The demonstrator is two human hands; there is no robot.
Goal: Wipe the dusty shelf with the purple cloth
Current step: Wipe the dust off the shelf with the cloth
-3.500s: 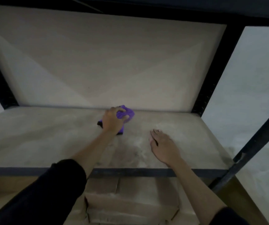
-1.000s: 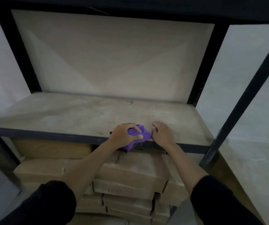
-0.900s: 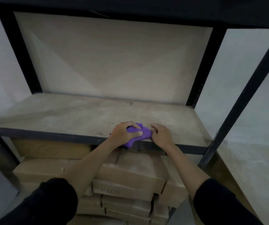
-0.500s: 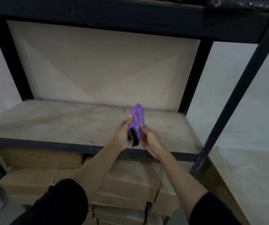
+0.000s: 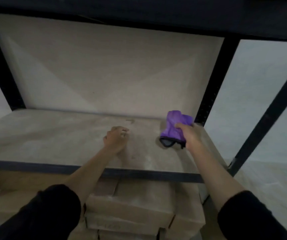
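Head view of a shelf-wiping task in progress. The right hand (image 5: 192,135) pinches the bunched purple cloth (image 5: 175,125) between thumb and fingers, holding it over the right rear part of the shelf (image 5: 52,135), close to the back corner; a dark edge of the cloth hangs toward the board, though contact cannot be confirmed. The left hand (image 5: 116,139) is loosely curled and holds nothing, resting on or just above the middle of the shelf. Pale dust streaks show near the front edge between the two arms, and the left half of the board looks dull and mottled, so the wiping is judged partly done at most, with the right corner, the front strip and the left side left to cover. The black upright post (image 5: 210,94) beside the cloth limits reach into the corner. Cardboard boxes (image 5: 130,213) are stacked below the shelf, clear of the work.
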